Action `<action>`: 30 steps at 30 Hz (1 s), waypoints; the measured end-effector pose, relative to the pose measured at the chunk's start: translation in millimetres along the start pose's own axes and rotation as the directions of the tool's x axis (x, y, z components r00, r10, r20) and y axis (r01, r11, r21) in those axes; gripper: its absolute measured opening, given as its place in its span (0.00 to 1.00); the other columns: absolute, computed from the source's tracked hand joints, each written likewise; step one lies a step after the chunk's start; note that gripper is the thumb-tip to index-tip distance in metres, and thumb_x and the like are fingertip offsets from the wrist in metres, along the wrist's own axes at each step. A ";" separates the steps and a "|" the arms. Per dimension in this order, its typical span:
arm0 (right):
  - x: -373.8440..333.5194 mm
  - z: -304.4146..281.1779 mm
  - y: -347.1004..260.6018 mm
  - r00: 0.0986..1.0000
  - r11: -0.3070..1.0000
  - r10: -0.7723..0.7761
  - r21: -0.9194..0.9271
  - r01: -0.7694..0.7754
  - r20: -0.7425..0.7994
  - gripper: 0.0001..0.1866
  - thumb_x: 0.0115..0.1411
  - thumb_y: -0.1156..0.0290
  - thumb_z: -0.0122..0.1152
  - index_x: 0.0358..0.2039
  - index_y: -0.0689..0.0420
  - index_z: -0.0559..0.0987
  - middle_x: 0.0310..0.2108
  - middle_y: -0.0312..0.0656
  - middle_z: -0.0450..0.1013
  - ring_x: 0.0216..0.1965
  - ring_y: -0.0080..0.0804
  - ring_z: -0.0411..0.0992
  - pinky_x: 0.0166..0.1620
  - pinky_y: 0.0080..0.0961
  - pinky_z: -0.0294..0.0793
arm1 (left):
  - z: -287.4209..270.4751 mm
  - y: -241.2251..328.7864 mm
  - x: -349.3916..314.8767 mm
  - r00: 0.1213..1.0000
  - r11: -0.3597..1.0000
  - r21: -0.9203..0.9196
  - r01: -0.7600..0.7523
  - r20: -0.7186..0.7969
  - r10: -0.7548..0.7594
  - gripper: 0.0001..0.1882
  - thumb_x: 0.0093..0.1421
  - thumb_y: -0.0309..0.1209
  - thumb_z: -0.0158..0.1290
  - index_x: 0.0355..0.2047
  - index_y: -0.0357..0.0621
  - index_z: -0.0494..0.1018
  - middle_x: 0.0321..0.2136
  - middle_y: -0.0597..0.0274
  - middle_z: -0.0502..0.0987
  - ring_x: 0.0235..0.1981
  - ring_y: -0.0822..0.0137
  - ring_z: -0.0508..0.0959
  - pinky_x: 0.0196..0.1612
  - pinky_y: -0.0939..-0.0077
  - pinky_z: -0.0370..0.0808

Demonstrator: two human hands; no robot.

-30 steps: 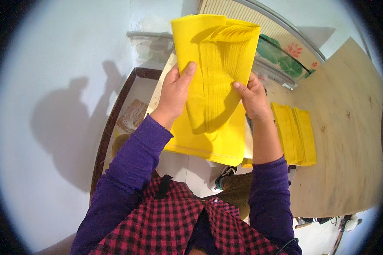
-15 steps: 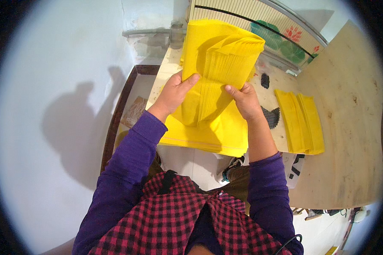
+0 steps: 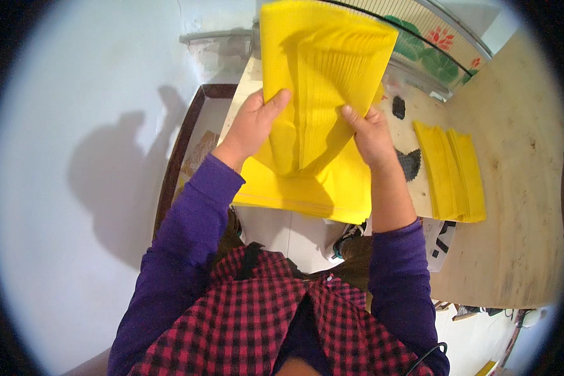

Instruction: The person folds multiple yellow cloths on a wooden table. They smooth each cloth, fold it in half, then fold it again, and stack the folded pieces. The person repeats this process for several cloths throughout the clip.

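Observation:
A folded stack of yellow fabric sheets (image 3: 326,75) is raised in front of me, its many layers fanned into fine ridges on the inner face. My left hand (image 3: 252,125) grips its left edge, thumb on the near face. On the opposite edge, my right hand (image 3: 373,133) is closed the same way, with the thumb pressed on the cloth. The fingers behind the stack are hidden. Beneath it lies a flat yellow fabric pile (image 3: 313,195), which reaches over the near table edge. I cannot tell whether the two are joined.
To the right on the wooden table (image 3: 422,197) lie more folded yellow pieces (image 3: 451,175). Near them are a dark zigzag-edged scrap (image 3: 409,164) and a small black item (image 3: 398,108). A tall wooden panel (image 3: 514,169) bounds the right side; a pale wall (image 3: 50,188) stands left.
Both hands have moved slightly farther apart, and the held stack has risen in view. Its folded top has opened into a broader, flatter face.

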State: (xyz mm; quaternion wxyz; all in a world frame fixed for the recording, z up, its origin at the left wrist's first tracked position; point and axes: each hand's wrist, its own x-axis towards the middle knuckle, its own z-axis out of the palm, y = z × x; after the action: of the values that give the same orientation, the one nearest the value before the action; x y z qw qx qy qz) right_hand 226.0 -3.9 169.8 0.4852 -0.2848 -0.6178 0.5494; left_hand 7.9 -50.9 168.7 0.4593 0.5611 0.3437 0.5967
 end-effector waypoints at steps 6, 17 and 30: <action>19.6 -0.1 -52.1 0.991 0.940 0.124 -0.314 -0.133 -0.049 0.16 0.59 0.65 0.62 0.44 0.61 0.77 0.36 0.36 0.77 0.33 0.23 0.74 0.38 0.22 0.73 | 17.4 16.1 -4.3 0.999 0.914 -0.406 -0.026 -0.052 0.005 0.19 0.66 0.36 0.47 0.52 0.35 0.66 0.49 0.58 0.74 0.48 0.67 0.75 0.52 0.73 0.71; 73.6 3.4 77.6 0.738 0.547 0.586 -0.835 -0.056 0.334 0.19 0.52 0.62 0.64 0.40 0.62 0.77 0.37 0.43 0.76 0.39 0.31 0.73 0.43 0.29 0.70 | 8.1 -96.3 -97.8 0.730 0.598 -0.596 0.535 -0.030 -0.683 0.17 0.65 0.31 0.46 0.52 0.35 0.64 0.47 0.53 0.74 0.47 0.61 0.76 0.49 0.63 0.74; 86.2 1.1 123.2 0.712 0.454 0.654 -0.885 -0.100 0.255 0.26 0.54 0.62 0.63 0.49 0.64 0.73 0.47 0.47 0.73 0.47 0.36 0.70 0.50 0.28 0.67 | -99.5 -131.8 -90.8 0.801 0.880 0.291 0.375 -0.580 -0.150 0.19 0.64 0.31 0.44 0.52 0.34 0.68 0.51 0.48 0.72 0.52 0.57 0.72 0.55 0.68 0.66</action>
State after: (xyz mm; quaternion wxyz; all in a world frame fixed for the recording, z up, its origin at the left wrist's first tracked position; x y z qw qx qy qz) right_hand 171.0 100.8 76.9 -0.0581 -0.4362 -0.8269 0.3502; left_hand -73.4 -80.1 1.3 0.3014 0.3955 0.6469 0.5782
